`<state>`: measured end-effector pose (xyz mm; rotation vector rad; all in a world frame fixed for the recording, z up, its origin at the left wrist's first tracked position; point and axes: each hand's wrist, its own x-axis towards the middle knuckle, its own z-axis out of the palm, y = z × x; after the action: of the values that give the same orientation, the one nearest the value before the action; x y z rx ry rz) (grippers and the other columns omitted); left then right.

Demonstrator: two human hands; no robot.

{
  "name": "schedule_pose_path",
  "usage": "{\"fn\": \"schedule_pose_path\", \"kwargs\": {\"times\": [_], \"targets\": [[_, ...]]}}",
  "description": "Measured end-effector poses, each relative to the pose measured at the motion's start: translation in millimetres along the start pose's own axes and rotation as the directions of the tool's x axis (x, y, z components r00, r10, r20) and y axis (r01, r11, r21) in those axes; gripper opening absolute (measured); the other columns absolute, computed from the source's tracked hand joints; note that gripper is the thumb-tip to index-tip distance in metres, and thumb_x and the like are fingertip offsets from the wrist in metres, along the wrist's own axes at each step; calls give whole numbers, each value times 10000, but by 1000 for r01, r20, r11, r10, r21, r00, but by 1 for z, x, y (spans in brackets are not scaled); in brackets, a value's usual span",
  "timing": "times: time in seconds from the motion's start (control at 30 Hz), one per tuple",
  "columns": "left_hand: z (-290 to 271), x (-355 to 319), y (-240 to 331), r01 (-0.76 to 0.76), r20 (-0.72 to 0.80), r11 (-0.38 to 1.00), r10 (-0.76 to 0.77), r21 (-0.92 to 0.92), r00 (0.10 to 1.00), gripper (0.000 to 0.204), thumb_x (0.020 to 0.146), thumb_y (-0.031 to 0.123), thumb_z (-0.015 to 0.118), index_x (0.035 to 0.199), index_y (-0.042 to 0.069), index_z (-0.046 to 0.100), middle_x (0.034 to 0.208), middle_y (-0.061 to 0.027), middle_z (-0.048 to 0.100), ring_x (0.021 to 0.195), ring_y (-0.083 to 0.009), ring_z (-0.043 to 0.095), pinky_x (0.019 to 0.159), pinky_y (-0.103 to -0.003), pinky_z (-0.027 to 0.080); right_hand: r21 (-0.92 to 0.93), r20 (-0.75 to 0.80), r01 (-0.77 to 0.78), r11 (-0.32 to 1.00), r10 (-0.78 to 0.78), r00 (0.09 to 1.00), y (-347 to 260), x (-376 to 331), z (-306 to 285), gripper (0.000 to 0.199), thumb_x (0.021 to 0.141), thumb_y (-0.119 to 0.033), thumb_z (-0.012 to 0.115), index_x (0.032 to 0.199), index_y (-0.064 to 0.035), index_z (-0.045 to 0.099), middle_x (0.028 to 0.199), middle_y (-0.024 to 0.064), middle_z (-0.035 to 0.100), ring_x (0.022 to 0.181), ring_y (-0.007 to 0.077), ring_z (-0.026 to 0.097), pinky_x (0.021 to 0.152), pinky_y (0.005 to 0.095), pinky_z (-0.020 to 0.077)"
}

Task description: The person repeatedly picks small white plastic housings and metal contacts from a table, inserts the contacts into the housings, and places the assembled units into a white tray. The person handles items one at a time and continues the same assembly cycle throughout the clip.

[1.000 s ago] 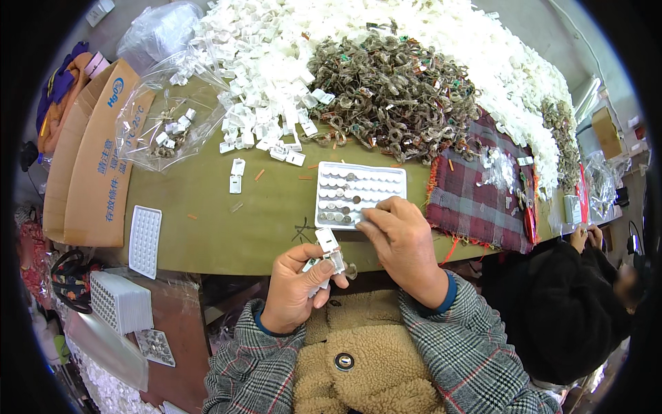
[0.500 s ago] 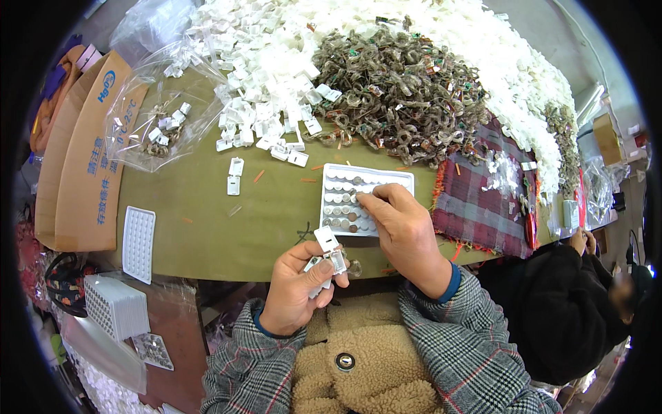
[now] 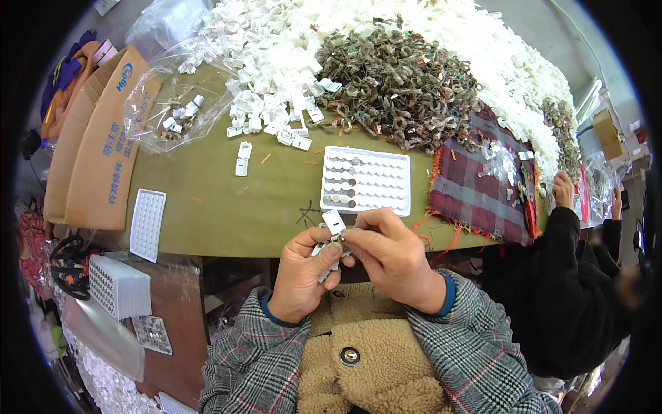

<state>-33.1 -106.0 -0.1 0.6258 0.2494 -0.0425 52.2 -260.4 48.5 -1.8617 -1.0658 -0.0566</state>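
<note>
Seemingly one white clip (image 3: pixel 334 222), two hands.

Both hands are meeting at the green tabletop (image 3: pixel 227 207) edge: the left hand (image 3: pixel 303 272) is gripping a small white plastic clip (image 3: pixel 333 222), the right hand (image 3: pixel 389 252) is pinching at it, just below the white tray (image 3: pixel 400 183).

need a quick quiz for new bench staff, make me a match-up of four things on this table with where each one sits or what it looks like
Things
1. white cell tray
2. plaid cloth
3. clear plastic bag
4. small white part

Places
A. far left of the table, a few white pieces inside
B. held between left hand and right hand
C. on the table just beyond the hands, a few cells filled
D. right of the tray, red check, frayed edge

Pairs: 1-C, 2-D, 3-A, 4-B
</note>
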Motion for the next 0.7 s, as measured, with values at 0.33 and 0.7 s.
{"fn": "schedule_pose_path", "kwargs": {"times": [0.33,0.7], "targets": [[3,-14,1,-29,1,999,29,-20,1000,157,965,60,644,1104,-9,623,949,-117,696,766,-150,692,430,-187,469,108,-100,-2,994,13,995,-11,-4,3,287,788,80,707,1068,18,690,933,126,651,812,253,670,689,332,551],[4,-3,15,-20,-120,985,41,173,992,124,925,44,644,1024,-28,622,889,-140,681,661,-152,671,366,-176,406,-54,-252,-128,990,111,961,20,6,6,269,792,76,692,1054,19,677,930,146,701,778,292,684,677,349,541]]}}
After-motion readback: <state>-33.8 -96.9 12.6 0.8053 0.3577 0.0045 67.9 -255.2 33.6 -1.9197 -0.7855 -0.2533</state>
